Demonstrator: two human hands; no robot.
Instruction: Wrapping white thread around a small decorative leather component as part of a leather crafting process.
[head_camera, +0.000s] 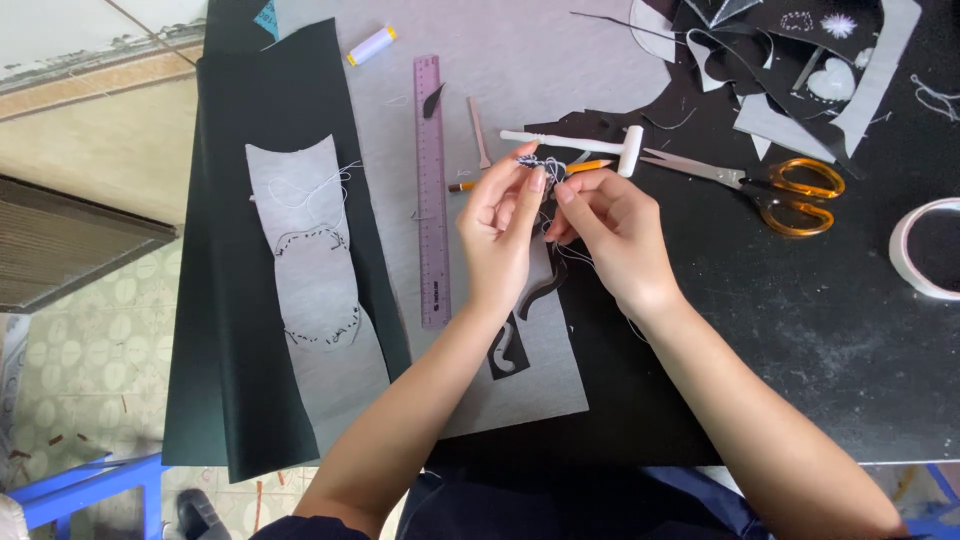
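My left hand (500, 225) and my right hand (610, 230) meet above the table, fingertips pinched together on a small dark fabric piece with white stitching (538, 163). Thin white thread (560, 240) trails down from it between the hands. Under the hands lie a curved black fabric strip (545, 290) and a sheet of grey fabric (520, 70). Just beyond the fingertips are an orange pencil (590, 166) and a white T-shaped tool (580, 145).
A purple ruler (432, 190), orange-handled scissors (770, 185), a white thread spool (370, 45), a tape roll (925, 248) at the right edge. Black cloth with a stitched grey piece (310, 260) hangs at left. Fabric scraps (790, 60) are piled at the back right.
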